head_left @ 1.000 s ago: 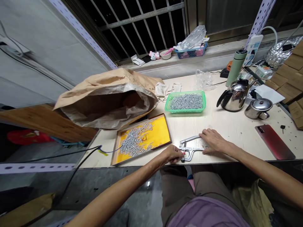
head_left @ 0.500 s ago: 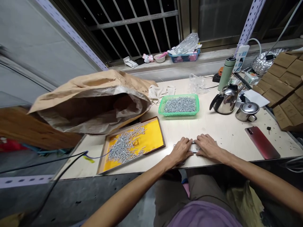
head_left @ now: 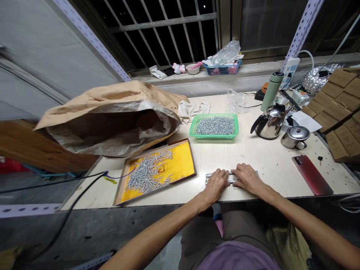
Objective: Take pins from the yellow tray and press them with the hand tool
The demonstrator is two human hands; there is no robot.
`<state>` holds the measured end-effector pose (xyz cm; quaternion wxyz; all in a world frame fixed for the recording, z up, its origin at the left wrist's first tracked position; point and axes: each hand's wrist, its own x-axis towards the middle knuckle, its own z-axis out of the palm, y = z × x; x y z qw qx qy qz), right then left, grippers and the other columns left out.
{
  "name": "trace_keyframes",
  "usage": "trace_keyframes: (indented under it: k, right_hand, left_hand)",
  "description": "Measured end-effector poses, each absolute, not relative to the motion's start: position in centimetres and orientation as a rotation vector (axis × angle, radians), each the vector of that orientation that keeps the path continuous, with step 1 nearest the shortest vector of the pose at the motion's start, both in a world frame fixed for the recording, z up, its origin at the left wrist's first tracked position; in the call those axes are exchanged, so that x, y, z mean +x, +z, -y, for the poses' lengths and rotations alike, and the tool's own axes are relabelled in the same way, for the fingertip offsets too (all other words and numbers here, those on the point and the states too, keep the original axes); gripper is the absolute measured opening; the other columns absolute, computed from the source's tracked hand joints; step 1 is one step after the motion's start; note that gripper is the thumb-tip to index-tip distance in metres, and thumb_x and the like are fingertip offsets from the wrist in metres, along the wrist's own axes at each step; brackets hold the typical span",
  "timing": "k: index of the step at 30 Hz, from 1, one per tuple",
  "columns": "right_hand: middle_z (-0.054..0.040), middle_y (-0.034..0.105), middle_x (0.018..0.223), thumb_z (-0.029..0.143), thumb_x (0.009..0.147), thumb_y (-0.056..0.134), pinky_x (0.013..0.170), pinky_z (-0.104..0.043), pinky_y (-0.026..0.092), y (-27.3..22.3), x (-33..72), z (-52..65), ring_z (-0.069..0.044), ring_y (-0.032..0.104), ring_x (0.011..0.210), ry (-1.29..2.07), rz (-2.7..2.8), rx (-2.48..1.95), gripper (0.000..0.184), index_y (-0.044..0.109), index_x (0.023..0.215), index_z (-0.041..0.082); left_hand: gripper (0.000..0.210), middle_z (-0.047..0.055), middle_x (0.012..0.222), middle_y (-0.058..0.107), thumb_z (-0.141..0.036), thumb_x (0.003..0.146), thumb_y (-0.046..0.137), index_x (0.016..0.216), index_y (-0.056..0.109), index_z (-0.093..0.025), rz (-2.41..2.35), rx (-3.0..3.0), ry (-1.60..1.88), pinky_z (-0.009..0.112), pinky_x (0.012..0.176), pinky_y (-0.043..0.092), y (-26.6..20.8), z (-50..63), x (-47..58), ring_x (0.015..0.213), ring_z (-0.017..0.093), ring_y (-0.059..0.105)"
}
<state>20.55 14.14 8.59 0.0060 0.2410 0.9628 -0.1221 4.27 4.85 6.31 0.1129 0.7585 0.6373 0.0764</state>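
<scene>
Left hand (head_left: 218, 183) and right hand (head_left: 246, 177) were found side by side at the table's (head_left: 215, 159) front edge. Both are closed on one metal piece (head_left: 233, 178), gripping it across its length. It lies beneath them on the table; its form appears largely covered by the fingers. Left of it sits a tray (head_left: 184, 160) of loose pins (head_left: 143, 178); beyond, a basket (head_left: 214, 137).

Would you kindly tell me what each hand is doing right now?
Left hand: closed on the left part of the metal piece.
Right hand: closed on its right part.
</scene>
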Motion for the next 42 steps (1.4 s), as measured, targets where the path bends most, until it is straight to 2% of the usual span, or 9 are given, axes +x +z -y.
trace_keyframes:
  k: [5,9,14,21,25,29,33,37,42]
  right_hand:
    - [-0.0084,0.061,0.101,0.03,0.09,0.056,0.076,-0.031,0.038,9.3,19.9,-16.3,-0.022,0.054,0.096,-0.369,-2.962,0.793,0.023,0.061,0.109,0.018]
    - [-0.0073,0.063,0.097,0.021,0.09,0.053,0.08,-0.033,0.036,10.0,18.1,-17.9,-0.021,0.054,0.096,-0.293,-2.917,0.904,0.013,0.065,0.092,0.017]
    - [-0.0092,0.062,0.105,0.015,0.088,0.053,0.081,-0.034,0.035,12.4,15.1,-16.2,-0.022,0.051,0.098,-0.187,-2.927,0.843,0.017,0.066,0.098,0.019]
    - [-0.0092,0.061,0.095,0.014,0.081,0.058,0.081,-0.036,0.036,11.5,11.7,-10.2,-0.025,0.046,0.105,-0.121,-3.005,-0.081,0.012,0.067,0.076,0.019]
    - [-0.0095,0.062,0.093,0.013,0.075,0.061,0.08,-0.036,0.039,10.1,11.1,-10.2,-0.024,0.05,0.099,-0.211,-3.042,-0.191,0.005,0.064,0.076,0.017]
    - [-0.0063,0.063,0.086,0.016,0.089,0.041,0.074,-0.032,0.044,9.3,11.0,-10.5,-0.018,0.055,0.083,-0.823,-3.253,-0.017,0.018,0.058,0.085,0.018]
    - [-0.0062,0.063,0.082,0.027,0.093,0.037,0.068,-0.032,0.05,11.0,10.5,-11.5,-0.019,0.06,0.077,-1.316,-3.411,0.408,0.021,0.057,0.088,0.02]
    - [-0.0076,0.064,0.09,0.037,0.092,0.041,0.075,-0.037,0.051,14.6,8.4,-15.4,-0.022,0.061,0.082,-1.149,-3.643,1.017,0.025,0.059,0.098,0.02]
    - [-0.0125,0.059,0.11,0.022,0.089,0.043,0.084,-0.036,0.048,17.3,6.0,-22.0,-0.022,0.059,0.095,-0.833,-3.514,1.269,0.034,0.055,0.12,0.016]
  left_hand:
    - [0.038,0.017,0.137,0.048,-0.014,0.092,0.037,0.129,0.044,-0.015,-1.901,2.345,0.568,0.047,0.104,0.039,3.2,-2.1,6.2,0.132,0.027,0.04]
    - [0.038,0.015,0.13,0.056,-0.026,0.094,0.039,0.13,0.045,-0.017,-1.822,2.351,0.672,0.05,0.105,0.038,2.2,-1.1,7.9,0.128,0.026,0.046]
    - [0.043,0.018,0.131,0.054,-0.035,0.094,0.04,0.132,0.044,-0.014,-1.818,2.269,0.713,0.053,0.106,0.036,3.2,-1.4,8.5,0.129,0.028,0.044]
    - [0.027,0.008,0.089,0.069,-0.034,0.092,0.047,0.11,0.059,-0.018,-1.499,2.566,0.861,0.033,0.086,0.051,4.1,3.6,8.0,0.088,0.018,0.064]
    - [0.02,0.003,0.069,0.063,-0.026,0.093,0.044,0.095,0.063,-0.02,-1.898,2.513,0.885,0.03,0.073,0.051,6.1,6.3,2.6,0.069,0.014,0.058]
    - [0.026,0.008,0.084,0.066,-0.022,0.093,0.041,0.09,0.066,-0.017,-2.627,1.937,0.763,0.032,0.074,0.047,9.3,5.5,-5.9,0.08,0.017,0.056]
    - [0.02,0.007,0.088,0.064,-0.022,0.089,0.05,0.084,0.068,-0.018,-2.715,1.573,0.406,0.031,0.078,0.045,10.4,3.7,-11.7,0.089,0.02,0.053]
    - [0.027,0.008,0.081,0.062,-0.019,0.087,0.047,0.071,0.068,-0.017,-2.541,1.606,0.178,0.029,0.075,0.042,9.6,2.6,-13.3,0.089,0.02,0.053]
    - [0.028,0.008,0.077,0.063,-0.018,0.084,0.045,0.063,0.064,-0.018,-2.478,1.688,0.117,0.029,0.074,0.04,8.0,1.7,-13.7,0.086,0.02,0.052]
